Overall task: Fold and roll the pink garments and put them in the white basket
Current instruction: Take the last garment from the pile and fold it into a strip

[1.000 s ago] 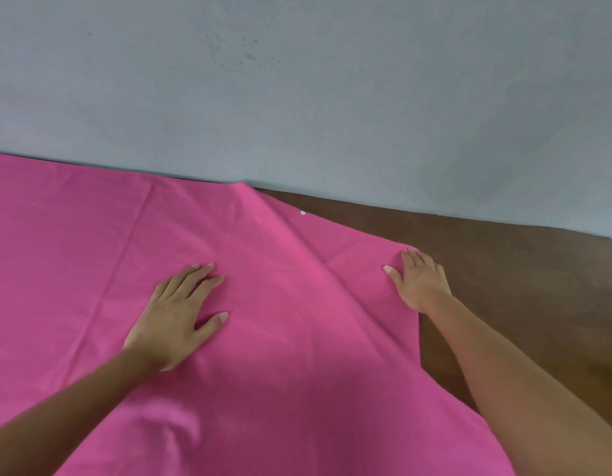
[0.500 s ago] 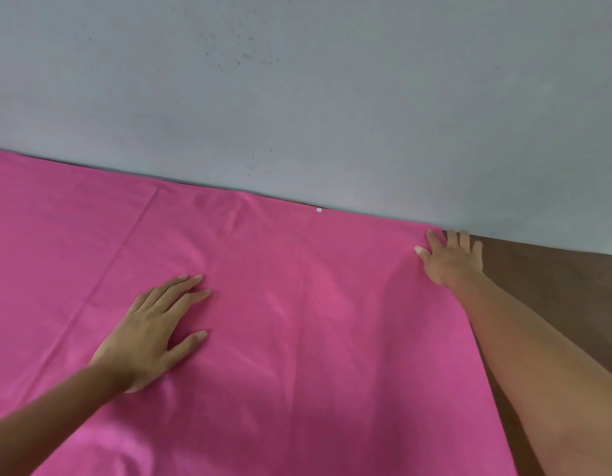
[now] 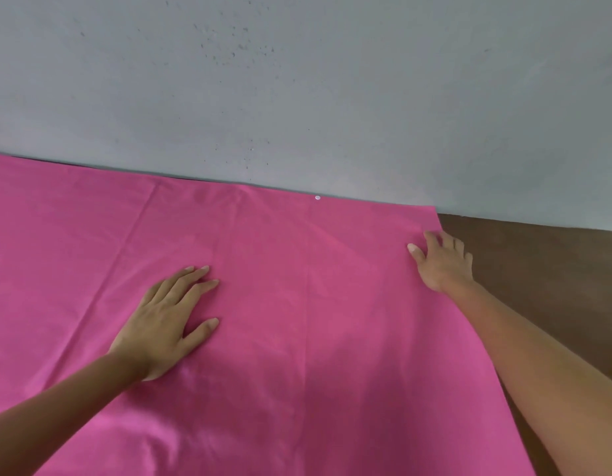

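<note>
A large pink garment (image 3: 297,304) lies spread flat over the brown table, its far edge against the wall and its right edge running down toward me. My left hand (image 3: 167,321) presses flat on the cloth near its middle, fingers straight and slightly spread. My right hand (image 3: 442,262) rests on the cloth's far right corner, fingers extended over its edge and onto the wood. A small white dot (image 3: 317,197) shows at the cloth's far edge. The white basket is not in view.
The bare brown table (image 3: 545,286) shows to the right of the cloth. A grey, speckled wall (image 3: 297,97) rises directly behind the table's far edge.
My right hand has dragged the cloth's right corner outward and toward the wall, flattening the fold that lay there. The left hand has stayed pressed on the cloth.
</note>
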